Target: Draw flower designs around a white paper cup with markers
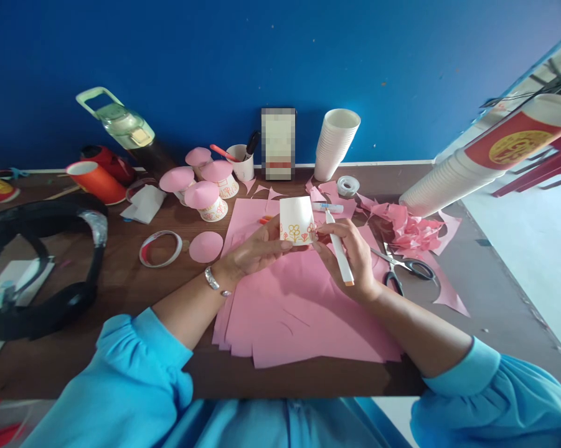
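Observation:
A white paper cup [297,214], upside down, has orange and red flowers drawn along its lower rim. My left hand [258,247] is closed on the cup from the left, a silver bracelet at its wrist. In my right hand [353,255] is a white marker [340,252] with an orange end, pointing up beside the cup; the fingertips of this hand touch the cup's right side. Both hands are above a stack of pink paper sheets [308,333]. Several decorated cups with pink cone tops [202,195] stand at the left, near a pink paper disc [206,247].
Scissors [400,266] and pink scraps [413,229] lie at the right, before stacked cups [436,186]. Another cup stack [335,146], a phone [278,143] and a pen cup [243,167] stand by the blue wall. Tape [160,249], a bottle [128,130] and a black headband [81,292] are left.

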Demonstrator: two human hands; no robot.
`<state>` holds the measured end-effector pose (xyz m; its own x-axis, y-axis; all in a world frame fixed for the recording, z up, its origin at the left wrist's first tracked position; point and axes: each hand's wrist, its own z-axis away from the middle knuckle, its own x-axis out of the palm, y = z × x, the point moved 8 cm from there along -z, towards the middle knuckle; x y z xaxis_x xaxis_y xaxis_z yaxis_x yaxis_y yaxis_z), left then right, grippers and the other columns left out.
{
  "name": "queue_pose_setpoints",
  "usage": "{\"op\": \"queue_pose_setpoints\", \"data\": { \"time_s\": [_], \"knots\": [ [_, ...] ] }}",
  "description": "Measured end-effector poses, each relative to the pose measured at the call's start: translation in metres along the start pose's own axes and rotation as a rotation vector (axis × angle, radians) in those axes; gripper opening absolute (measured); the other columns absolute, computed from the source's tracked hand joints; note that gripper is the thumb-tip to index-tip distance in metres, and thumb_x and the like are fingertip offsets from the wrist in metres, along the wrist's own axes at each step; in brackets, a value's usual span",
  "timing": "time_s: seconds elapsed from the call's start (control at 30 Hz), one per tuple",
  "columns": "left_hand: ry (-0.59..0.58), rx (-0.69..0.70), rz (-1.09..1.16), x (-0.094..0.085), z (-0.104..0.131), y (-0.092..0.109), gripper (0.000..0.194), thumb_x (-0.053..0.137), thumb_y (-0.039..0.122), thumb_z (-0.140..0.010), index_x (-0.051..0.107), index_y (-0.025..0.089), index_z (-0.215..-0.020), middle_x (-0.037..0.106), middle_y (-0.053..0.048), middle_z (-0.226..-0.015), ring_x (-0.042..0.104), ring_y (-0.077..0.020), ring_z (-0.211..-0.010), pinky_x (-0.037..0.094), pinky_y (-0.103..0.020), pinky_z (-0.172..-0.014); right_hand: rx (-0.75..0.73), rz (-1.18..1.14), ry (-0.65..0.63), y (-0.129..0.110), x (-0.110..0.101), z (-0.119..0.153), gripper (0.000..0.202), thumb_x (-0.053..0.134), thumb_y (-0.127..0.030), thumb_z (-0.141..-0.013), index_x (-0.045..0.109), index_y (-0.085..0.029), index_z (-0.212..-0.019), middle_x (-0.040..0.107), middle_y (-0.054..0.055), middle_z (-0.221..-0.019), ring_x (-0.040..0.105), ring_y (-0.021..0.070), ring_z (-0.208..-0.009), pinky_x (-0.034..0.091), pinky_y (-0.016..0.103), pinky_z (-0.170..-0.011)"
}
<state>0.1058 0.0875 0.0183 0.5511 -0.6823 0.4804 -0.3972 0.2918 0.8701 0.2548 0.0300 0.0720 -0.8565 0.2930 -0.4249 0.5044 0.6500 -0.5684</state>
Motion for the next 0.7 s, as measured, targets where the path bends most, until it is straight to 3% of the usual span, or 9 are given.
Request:
{"op": "queue_pose_setpoints", "data": {
  "time_s": [0.3, 0.57, 0.7],
  "knots": [
    [0.009, 0.013, -0.099, -0.0022, -0.0015, 0.0001, 0.052, 0.083, 0.035, -0.095, 0.07, 0.025, -0.144, 0.077, -0.014, -0.141, 0.065, -0.036, -0.146, 0.053, -0.054, -0.121, 0.012, -0.023, -0.014, 0.0038, 0.0016, 0.0023, 0.022, 0.072, -0.023, -0.105, 0.064, -0.026, -0.125, 0.072, 0.005, -0.105, 0.073, 0.0201, -0.087, 0.064, 0.037, -0.08],
    [0.015, -0.009, -0.098, -0.0025, -0.0048, -0.0023, 0.045, 0.085, 0.034, -0.093, 0.073, 0.024, -0.135, 0.077, -0.014, -0.137, 0.067, -0.0338, -0.141, 0.056, -0.05, -0.114, 0.014, -0.018, 0.028, 0.0057, 0.0018, 0.0024, 0.021, 0.075, -0.022, -0.103, 0.066, -0.027, -0.122, 0.074, 0.004, -0.104, 0.074, 0.0199, -0.087, 0.064, 0.035, -0.079],
    [-0.001, -0.03, -0.143, -0.0027, -0.0038, -0.0028, 0.05, 0.091, 0.034, -0.087, 0.074, 0.021, -0.132, 0.077, -0.014, -0.132, 0.07, -0.0333, -0.134, 0.056, -0.048, -0.111, 0.005, 0.005, 0.004, 0.0045, 0.0052, 0.0037, 0.021, 0.075, -0.023, -0.104, 0.066, -0.027, -0.122, 0.074, 0.005, -0.103, 0.075, 0.0199, -0.088, 0.065, 0.034, -0.079]
  ]
}}
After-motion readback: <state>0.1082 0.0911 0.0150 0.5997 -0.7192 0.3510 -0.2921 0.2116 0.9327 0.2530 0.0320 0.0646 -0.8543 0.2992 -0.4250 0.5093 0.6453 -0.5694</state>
